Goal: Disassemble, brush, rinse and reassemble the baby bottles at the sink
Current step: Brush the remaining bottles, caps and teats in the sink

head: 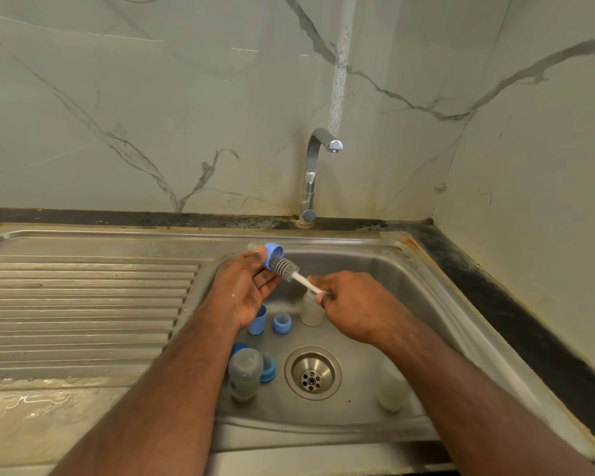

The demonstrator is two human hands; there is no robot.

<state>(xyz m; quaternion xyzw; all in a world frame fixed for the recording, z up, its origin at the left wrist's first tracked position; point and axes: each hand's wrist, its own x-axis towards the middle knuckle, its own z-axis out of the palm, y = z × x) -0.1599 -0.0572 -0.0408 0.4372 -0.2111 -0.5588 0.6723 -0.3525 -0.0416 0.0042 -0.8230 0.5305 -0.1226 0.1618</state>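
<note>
Above the sink basin (375,269), behind the drain (312,372), the left hand (243,290) is gripping a blue collar with its teat (272,254). The right hand (354,305) is pinching the white handle of a grey bottle brush (289,269), whose bristles are touching the collar's open end. Bottles, a cap and two more collars are standing around the drain.

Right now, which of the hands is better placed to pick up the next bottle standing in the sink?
Probably the right hand: it pinches only the thin brush handle and hovers directly over the small bottle. The left hand is farther away, gripping the blue collar with its teat.
</note>
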